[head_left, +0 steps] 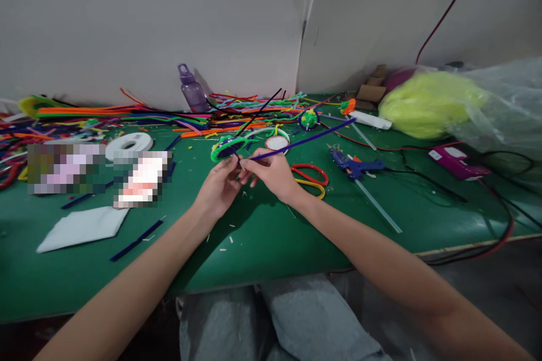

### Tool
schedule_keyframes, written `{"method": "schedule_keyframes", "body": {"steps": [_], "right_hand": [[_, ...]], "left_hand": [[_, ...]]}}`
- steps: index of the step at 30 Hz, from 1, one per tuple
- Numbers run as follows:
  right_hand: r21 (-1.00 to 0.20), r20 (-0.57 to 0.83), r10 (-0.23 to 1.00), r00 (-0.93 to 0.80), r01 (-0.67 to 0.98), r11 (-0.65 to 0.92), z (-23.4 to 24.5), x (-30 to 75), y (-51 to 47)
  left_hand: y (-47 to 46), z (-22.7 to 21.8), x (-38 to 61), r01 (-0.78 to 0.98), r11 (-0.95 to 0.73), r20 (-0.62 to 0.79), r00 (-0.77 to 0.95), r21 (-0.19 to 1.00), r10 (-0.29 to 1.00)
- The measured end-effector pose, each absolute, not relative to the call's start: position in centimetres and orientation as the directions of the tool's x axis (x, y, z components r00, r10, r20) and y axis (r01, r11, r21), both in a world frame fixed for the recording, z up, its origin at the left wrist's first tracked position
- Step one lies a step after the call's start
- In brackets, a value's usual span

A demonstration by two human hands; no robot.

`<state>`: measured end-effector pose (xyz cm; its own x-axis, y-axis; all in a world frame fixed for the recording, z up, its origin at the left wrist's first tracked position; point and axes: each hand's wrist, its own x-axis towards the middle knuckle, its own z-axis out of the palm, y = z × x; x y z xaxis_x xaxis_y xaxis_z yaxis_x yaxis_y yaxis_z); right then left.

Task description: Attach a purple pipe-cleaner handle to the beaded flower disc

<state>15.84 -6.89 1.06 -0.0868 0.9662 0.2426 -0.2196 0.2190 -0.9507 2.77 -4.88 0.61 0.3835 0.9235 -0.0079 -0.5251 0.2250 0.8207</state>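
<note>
My left hand [221,181] and my right hand [271,172] meet over the middle of the green table [254,237], fingers pinched together. Between them they hold a dark purple pipe cleaner [305,140] that runs up and to the right, and a black pipe cleaner [258,113] that sticks up toward the wall. Just beyond my fingers lies a green and purple pipe cleaner ring [226,146]. Red and yellow handled scissors [311,177] lie right of my right hand.
A blue glue gun [355,166] with a clear glue stick lies to the right. Piles of coloured pipe cleaners [127,115] line the back, beside a purple bottle [192,90], a tape roll [129,144], yellow-green fluff in a plastic bag [427,104] and cables [486,203].
</note>
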Motion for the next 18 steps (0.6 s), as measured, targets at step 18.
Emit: {"method": "schedule_keyframes", "body": {"steps": [18], "right_hand": [[-0.813,-0.02,0.834,-0.551,-0.476,-0.335,1.06,16.87,-6.49]], "left_hand": [[-4.95,0.33,2.51,-0.512,0.293,-0.041,0.447,0.808,0.894]]}}
